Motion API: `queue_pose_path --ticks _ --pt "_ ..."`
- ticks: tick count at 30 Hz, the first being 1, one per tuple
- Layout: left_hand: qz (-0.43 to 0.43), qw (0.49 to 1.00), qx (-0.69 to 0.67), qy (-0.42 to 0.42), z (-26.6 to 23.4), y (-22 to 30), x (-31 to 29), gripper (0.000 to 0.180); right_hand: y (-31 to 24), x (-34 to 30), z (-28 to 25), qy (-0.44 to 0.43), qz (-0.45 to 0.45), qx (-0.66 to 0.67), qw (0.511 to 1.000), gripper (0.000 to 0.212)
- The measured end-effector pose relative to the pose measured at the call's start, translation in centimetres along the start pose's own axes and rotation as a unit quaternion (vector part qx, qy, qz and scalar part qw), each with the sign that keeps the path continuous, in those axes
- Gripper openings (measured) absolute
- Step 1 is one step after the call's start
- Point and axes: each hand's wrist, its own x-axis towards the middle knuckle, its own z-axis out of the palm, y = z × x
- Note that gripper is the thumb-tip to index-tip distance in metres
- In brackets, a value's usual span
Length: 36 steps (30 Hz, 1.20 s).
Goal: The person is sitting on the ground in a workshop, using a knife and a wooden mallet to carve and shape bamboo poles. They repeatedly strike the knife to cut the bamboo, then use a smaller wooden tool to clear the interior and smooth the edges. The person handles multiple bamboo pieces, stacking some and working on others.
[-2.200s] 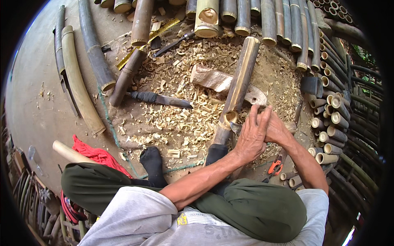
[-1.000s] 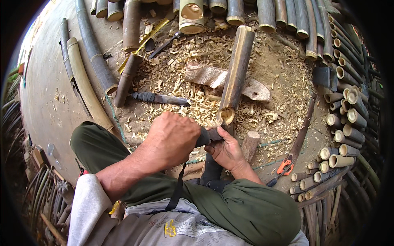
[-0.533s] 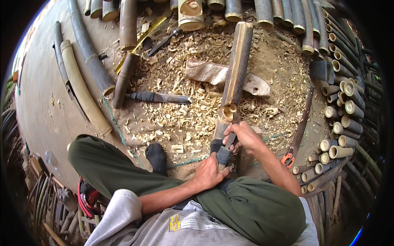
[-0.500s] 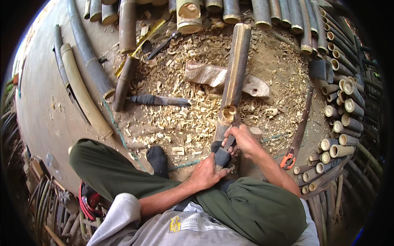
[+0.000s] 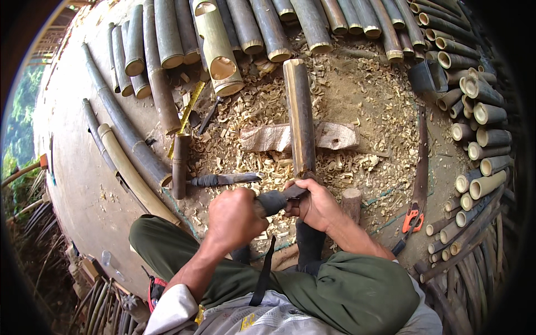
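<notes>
My left hand [image 5: 235, 219] is closed in a fist around the dark wrapped handle of a knife [image 5: 271, 203], which lies nearly crosswise. Its blade reaches the fingers of my right hand [image 5: 316, 205], closed around it at the near end of a dark bamboo pole [image 5: 301, 114]. The pole slopes away from me, with a pale stripe shaved along its left side. Its far part rests across a rough pale wood block [image 5: 336, 135]. Both hands cover the pole's near end, so where the edge touches it is hidden.
Curled shavings [image 5: 259, 117] litter the ground. A second knife [image 5: 226, 179] lies beside a short bamboo piece [image 5: 180, 166] at left, near a yellow tape measure [image 5: 191, 107]. A saw with an orange handle [image 5: 412, 218] lies at right. Cut bamboo [image 5: 490, 137] is stacked far right.
The knife has swung from pointing along the pole to nearly crosswise. My left hand has risen and moved left with the handle. The hole in the pole is now hidden. The view has shifted.
</notes>
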Motion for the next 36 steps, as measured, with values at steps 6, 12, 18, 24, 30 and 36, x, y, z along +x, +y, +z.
queue_pose_path --ticks 6,12,18,24,30,36 --pt "0.161 0.969 0.137 0.131 3.1 -0.1 -1.5 0.011 2.1 -1.3 -0.2 0.045 -0.027 0.063 0.997 0.032" --pt "-0.196 0.913 -0.352 -0.058 8.9 -3.2 -4.3 0.052 1.0 -0.1 1.2 0.068 0.015 -0.196 0.978 0.025" --pt "0.145 0.957 0.214 0.133 0.9 4.0 0.1 0.01 1.2 -0.6 -1.8 -0.038 -0.028 0.132 0.99 0.028" --pt "0.115 0.977 0.179 0.018 4.6 1.1 -1.7 0.014 2.7 -0.6 -3.5 -0.113 -0.028 0.1 0.988 0.03" --pt "0.091 0.991 0.079 -0.061 4.3 -0.6 -4.9 0.018 3.6 -3.7 -2.6 -0.037 0.008 0.007 0.999 0.033" --pt "0.111 0.973 0.07 -0.188 2.1 -1.3 -0.7 0.021 2.7 -2.8 -2.2 0.007 0.011 -0.018 1.0 0.033"
